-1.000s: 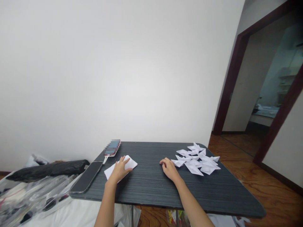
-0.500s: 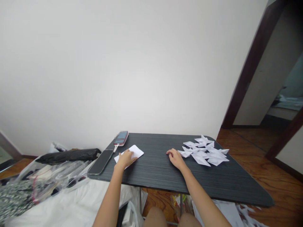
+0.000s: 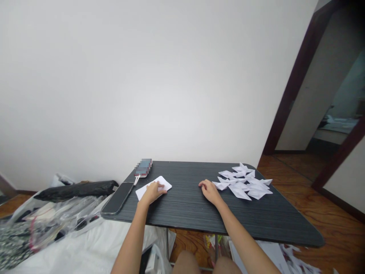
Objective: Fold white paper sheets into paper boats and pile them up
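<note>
On the left half of the table, my left hand (image 3: pixel 153 193) rests on a small stack of white paper (image 3: pixel 165 184). Its fingers are bent, and the thumb stands apart from them toward the right. My right hand (image 3: pixel 210 191) lies on the tabletop, its fingers loosely curled in together and nothing visible in them. Just right of that hand is a cluster of several folded white paper boats (image 3: pixel 240 191), the nearest one close to its knuckles.
The dark table (image 3: pixel 182 213) stands against a white wall. A phone (image 3: pixel 118 198) lies at its left edge, with a blurred-out device (image 3: pixel 143 168) and white cable (image 3: pixel 137 179) behind it. Plastic-wrapped bags (image 3: pixel 62 213) are heaped to the left. Paper scraps (image 3: pixel 293 258) lie under the table.
The view has shifted slightly, so the table sits a little further left. My left hand's fingers are drawn in more on the paper. My right hand stays beside the boats.
</note>
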A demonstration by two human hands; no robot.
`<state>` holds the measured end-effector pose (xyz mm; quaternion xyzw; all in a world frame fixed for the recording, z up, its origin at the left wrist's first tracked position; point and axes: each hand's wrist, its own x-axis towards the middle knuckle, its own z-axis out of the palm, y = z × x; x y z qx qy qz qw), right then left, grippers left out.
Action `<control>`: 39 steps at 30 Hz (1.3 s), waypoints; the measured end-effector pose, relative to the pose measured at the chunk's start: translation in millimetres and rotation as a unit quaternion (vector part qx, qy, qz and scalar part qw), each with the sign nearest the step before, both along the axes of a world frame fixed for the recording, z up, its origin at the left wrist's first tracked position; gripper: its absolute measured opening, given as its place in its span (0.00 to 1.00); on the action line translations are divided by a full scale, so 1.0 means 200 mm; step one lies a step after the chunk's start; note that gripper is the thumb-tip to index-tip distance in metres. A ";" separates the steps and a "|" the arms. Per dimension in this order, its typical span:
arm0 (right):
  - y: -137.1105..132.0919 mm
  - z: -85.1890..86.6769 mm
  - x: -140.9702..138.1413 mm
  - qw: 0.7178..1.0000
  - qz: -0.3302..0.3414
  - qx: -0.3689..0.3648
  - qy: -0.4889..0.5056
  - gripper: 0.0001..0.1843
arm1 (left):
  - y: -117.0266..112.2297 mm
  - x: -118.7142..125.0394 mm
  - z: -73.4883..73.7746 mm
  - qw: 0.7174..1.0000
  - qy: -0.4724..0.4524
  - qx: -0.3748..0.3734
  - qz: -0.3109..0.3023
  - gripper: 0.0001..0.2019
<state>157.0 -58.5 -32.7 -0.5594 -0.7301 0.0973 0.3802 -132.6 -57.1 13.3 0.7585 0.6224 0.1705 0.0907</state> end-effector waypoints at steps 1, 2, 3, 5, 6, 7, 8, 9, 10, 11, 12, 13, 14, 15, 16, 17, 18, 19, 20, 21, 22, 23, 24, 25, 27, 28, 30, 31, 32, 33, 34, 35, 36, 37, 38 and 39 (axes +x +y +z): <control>0.00 0.00 0.00 1.000 -0.002 -0.001 0.000 0.13 | 0.00 0.00 0.00 1.000 -0.004 -0.001 -0.008 0.19; 0.00 0.00 0.00 1.000 -0.002 -0.004 -0.001 0.13 | 0.01 -0.01 0.01 1.000 -0.002 -0.004 -0.016 0.20; 0.00 0.01 0.01 1.000 -0.001 -0.008 -0.001 0.13 | 0.01 -0.01 0.01 1.000 0.002 -0.008 -0.021 0.21; 0.00 0.01 0.00 1.000 0.004 -0.018 0.000 0.13 | 0.02 -0.01 0.00 1.000 0.006 -0.010 -0.017 0.22; -0.01 0.01 -0.01 1.000 0.006 -0.022 0.000 0.14 | 0.03 -0.01 -0.01 1.000 0.012 -0.008 -0.011 0.23; -0.01 0.01 -0.04 1.000 0.008 -0.026 0.000 0.14 | 0.03 -0.01 -0.01 1.000 0.022 -0.003 -0.003 0.24; -0.02 0.01 -0.07 1.000 0.010 -0.028 -0.001 0.14 | 0.04 0.00 -0.02 0.999 0.035 0.003 0.010 0.26; -0.02 0.01 -0.11 0.999 0.014 -0.029 -0.005 0.14 | 0.05 0.00 -0.03 0.998 0.050 0.007 0.027 0.29; -0.03 0.01 -0.17 0.999 0.017 -0.029 -0.010 0.13 | 0.06 0.00 -0.04 0.997 0.064 0.006 0.046 0.33; -0.03 0.02 -0.23 0.999 0.016 -0.026 -0.014 0.13 | 0.07 0.01 -0.04 0.995 0.075 0.000 0.064 0.37; -0.04 0.02 -0.30 1.000 0.010 -0.023 -0.016 0.13 | 0.08 0.01 -0.05 0.993 0.083 -0.010 0.080 0.41; -0.04 0.03 -0.38 1.000 0.007 -0.020 -0.020 0.13 | 0.09 0.01 -0.06 0.992 0.086 -0.019 0.090 0.42; -0.05 0.03 -0.45 1.000 0.000 -0.016 -0.024 0.12 | 0.09 0.01 -0.07 0.991 0.086 -0.026 0.094 0.43; -0.05 0.04 -0.52 1.000 -0.003 -0.012 -0.028 0.12 | 0.10 0.01 -0.07 0.992 0.084 -0.029 0.093 0.42; -0.05 0.04 -0.58 1.000 0.000 -0.006 -0.031 0.12 | 0.10 0.00 -0.08 0.992 0.080 -0.025 0.091 0.40; -0.04 0.05 -0.63 1.000 0.004 -0.002 -0.030 0.12 | 0.09 0.00 -0.08 0.993 0.074 -0.015 0.090 0.39; -0.04 0.05 -0.66 1.000 0.008 0.003 -0.030 0.11 | 0.09 -0.01 -0.09 0.994 0.068 0.002 0.085 0.39; -0.03 0.06 -0.69 0.999 0.016 0.006 -0.028 0.11 | 0.09 -0.01 -0.10 0.995 0.060 0.021 0.082 0.38; -0.02 0.06 -0.71 0.999 0.023 0.006 -0.023 0.10 | 0.09 -0.02 -0.11 0.995 0.050 0.039 0.080 0.38; -0.01 0.06 -0.71 0.999 0.031 0.006 -0.015 0.10 | 0.09 -0.02 -0.12 0.995 0.040 0.055 0.077 0.38; 0.00 0.05 -0.71 0.999 0.040 0.005 -0.006 0.10 | 0.09 -0.03 -0.13 0.994 0.029 0.071 0.074 0.38; 0.01 0.05 -0.71 0.999 0.046 0.001 0.007 0.10 | 0.09 -0.03 -0.14 0.994 0.019 0.087 0.069 0.38; 0.03 0.04 -0.70 0.999 0.050 -0.005 0.023 0.11 | 0.10 -0.03 -0.14 0.993 0.010 0.102 0.061 0.37; 0.04 0.03 -0.69 0.998 0.050 -0.011 0.039 0.12 | 0.10 -0.03 -0.15 0.992 0.002 0.117 0.051 0.36; 0.06 0.02 -0.68 0.996 0.037 -0.030 0.071 0.14 | 0.11 -0.03 -0.16 0.989 -0.006 0.144 0.024 0.33; 0.06 0.02 -0.68 0.996 0.031 -0.032 0.077 0.15 | 0.11 -0.02 -0.16 0.988 -0.009 0.155 0.014 0.31; 0.07 0.02 -0.68 0.997 0.033 -0.031 0.068 0.16 | 0.10 -0.01 -0.15 0.985 -0.010 0.172 0.010 0.28; 0.06 0.02 -0.68 0.997 0.036 -0.026 0.062 0.15 | 0.09 -0.01 -0.14 0.984 -0.006 0.180 0.014 0.26; 0.06 0.02 -0.68 0.997 0.038 -0.021 0.057 0.15 | 0.08 0.00 -0.13 0.983 0.002 0.185 0.017 0.24; 0.06 0.02 -0.68 0.998 0.039 -0.016 0.055 0.14 | 0.07 0.00 -0.12 0.982 0.011 0.187 0.018 0.20; 0.06 0.01 -0.68 0.998 0.038 -0.012 0.056 0.14 | 0.06 0.01 -0.10 0.983 0.021 0.184 0.018 0.16; 0.06 0.01 -0.68 0.997 0.035 -0.010 0.061 0.14 | 0.05 0.02 -0.09 0.983 0.030 0.178 0.019 0.12; 0.06 0.01 -0.68 0.997 0.032 -0.010 0.069 0.14 | 0.05 0.02 -0.08 0.984 0.038 0.170 0.024 0.11; 0.06 0.01 -0.68 0.996 0.028 -0.010 0.081 0.14 | 0.04 0.02 -0.07 0.985 0.045 0.163 0.032 0.11; 0.07 0.01 -0.68 0.995 0.023 -0.010 0.097 0.14 | 0.04 0.03 -0.05 0.985 0.053 0.160 0.045 0.12; 0.07 0.00 -0.68 0.993 0.019 -0.008 0.115 0.14 | 0.04 0.03 -0.04 0.983 0.059 0.162 0.056 0.13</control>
